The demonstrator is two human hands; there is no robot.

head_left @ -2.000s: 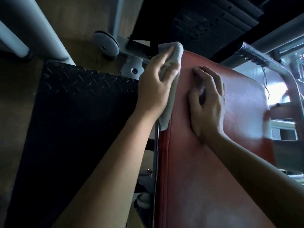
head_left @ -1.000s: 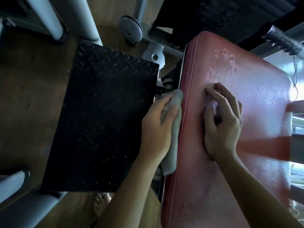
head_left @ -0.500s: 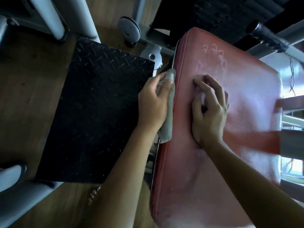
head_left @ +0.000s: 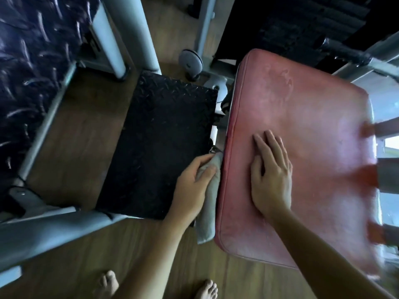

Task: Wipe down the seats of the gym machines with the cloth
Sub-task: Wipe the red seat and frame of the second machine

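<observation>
A red padded seat [head_left: 306, 130] fills the right half of the head view, dusty with smear marks near its far end. My left hand [head_left: 192, 188] grips a grey cloth [head_left: 208, 208] and presses it against the seat's left side edge, about halfway along. The cloth hangs down below my palm. My right hand [head_left: 269, 175] lies flat on top of the seat, fingers straight and together, just right of the cloth.
A black diamond-plate footplate [head_left: 159, 143] sits left of the seat. Grey machine frame tubes [head_left: 43, 231] cross the lower left and upper left. A weight stack [head_left: 291, 22] stands behind the seat. My bare feet [head_left: 207, 288] stand on the wooden floor.
My left hand has slid the cloth down the seat's side edge toward me. My right hand's fingers have straightened flat. The view has pulled back, showing the seat's near end.
</observation>
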